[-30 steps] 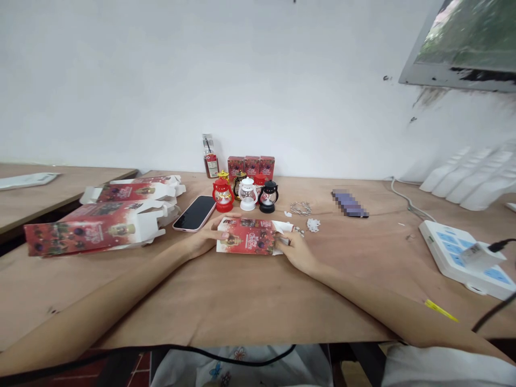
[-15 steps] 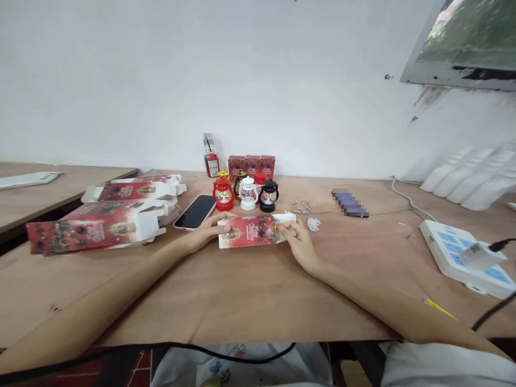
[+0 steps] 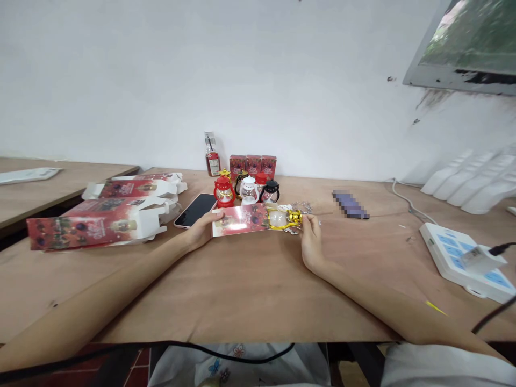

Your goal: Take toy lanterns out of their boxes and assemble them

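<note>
My left hand (image 3: 204, 228) grips the left end of a red printed box (image 3: 241, 220), which lies sideways above the table. A gold toy lantern (image 3: 279, 217) sticks out of the box's right end, its base at the opening. My right hand (image 3: 312, 239) pinches the lantern's top. Just behind the box stand several small lanterns, among them a red one (image 3: 223, 192), a white one (image 3: 249, 190) and a black one (image 3: 270, 191). A silvery ring of chain (image 3: 302, 206) lies partly hidden behind the gold lantern.
Flattened red boxes (image 3: 97, 223) are piled at the left, beside a phone (image 3: 196, 209). Small closed boxes (image 3: 253, 163) and a bottle (image 3: 212, 161) stand by the wall. A blurred-out flat object (image 3: 350, 204) and a white power strip (image 3: 467, 260) lie to the right.
The gold lantern now shows outside the box, where before only a bit of gold showed at my right fingers. My right hand has moved slightly right, and the box has shifted left.
</note>
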`<state>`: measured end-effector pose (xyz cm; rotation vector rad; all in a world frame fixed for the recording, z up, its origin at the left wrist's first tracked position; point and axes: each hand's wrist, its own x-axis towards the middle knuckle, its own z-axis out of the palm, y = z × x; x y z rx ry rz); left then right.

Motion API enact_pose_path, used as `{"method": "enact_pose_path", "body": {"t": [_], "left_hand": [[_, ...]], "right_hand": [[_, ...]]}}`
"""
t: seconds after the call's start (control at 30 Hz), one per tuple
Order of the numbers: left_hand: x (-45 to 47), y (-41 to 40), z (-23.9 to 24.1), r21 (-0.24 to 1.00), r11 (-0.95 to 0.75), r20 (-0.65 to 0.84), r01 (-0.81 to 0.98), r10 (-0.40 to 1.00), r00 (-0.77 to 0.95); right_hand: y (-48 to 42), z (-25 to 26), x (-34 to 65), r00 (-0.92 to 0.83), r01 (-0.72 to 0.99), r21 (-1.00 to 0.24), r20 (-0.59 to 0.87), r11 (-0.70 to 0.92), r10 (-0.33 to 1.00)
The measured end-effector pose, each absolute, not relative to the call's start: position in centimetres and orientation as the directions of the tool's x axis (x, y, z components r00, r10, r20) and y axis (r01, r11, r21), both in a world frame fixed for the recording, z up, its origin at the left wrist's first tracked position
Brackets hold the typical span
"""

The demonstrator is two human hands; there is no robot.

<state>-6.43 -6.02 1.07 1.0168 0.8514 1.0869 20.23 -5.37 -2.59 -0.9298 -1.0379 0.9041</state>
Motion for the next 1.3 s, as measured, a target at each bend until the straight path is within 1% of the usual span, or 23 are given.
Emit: {"method": "enact_pose_path", "body": {"t": [0.13, 0.2, 0.37, 0.47, 0.6, 0.73, 0.97, 1.13, 1.3], "left_hand": [[-6.4, -6.0, 1.2, 0.937, 0.159, -0.08, -0.31, 0.964, 0.252], [-6.4, -6.0, 1.2, 0.934, 0.163, -0.09, -0.318, 0.968, 0.234], [-6.3, -6.1, 1.4, 0.93, 0.181, -0.129, -0.32, 0.976, 0.178], [-6.3, -6.2, 1.5, 0.93, 0.182, -0.139, -0.318, 0.978, 0.154], [-6.4, -6.1, 1.6, 0.927, 0.158, -0.114, -0.34, 0.982, 0.148], [-6.5, -6.0, 1.4, 0.928, 0.139, -0.088, -0.345, 0.983, 0.162], [-6.6, -5.8, 1.2, 0.916, 0.146, -0.103, -0.375, 0.986, 0.131], [-6.4, -6.0, 1.4, 0.902, 0.114, -0.076, -0.416, 0.991, 0.107], [-6.5, -6.0, 1.6, 0.877, 0.086, -0.051, -0.472, 0.995, 0.086]], "right_hand": [[-5.0, -2.7, 20.3, 0.273, -0.244, -0.923, 0.229, 0.298, 0.934], [-5.1, -2.7, 20.3, 0.264, -0.248, -0.923, 0.228, 0.294, 0.937], [-5.3, -2.6, 20.2, 0.241, -0.197, -0.943, 0.218, 0.268, 0.946], [-5.4, -2.4, 20.1, 0.176, -0.268, -0.938, 0.178, 0.221, 0.968], [-5.6, -2.1, 19.9, 0.092, -0.385, -0.906, 0.154, 0.177, 0.984], [-5.8, -1.9, 19.8, 0.041, -0.413, -0.896, 0.157, 0.16, 0.987], [-5.7, -1.6, 19.8, -0.001, -0.44, -0.89, 0.13, 0.116, 0.992], [-5.8, -1.5, 19.8, 0.006, -0.462, -0.88, 0.124, 0.113, 0.992], [-6.0, -1.4, 19.7, 0.037, -0.465, -0.874, 0.142, 0.143, 0.989]]}}
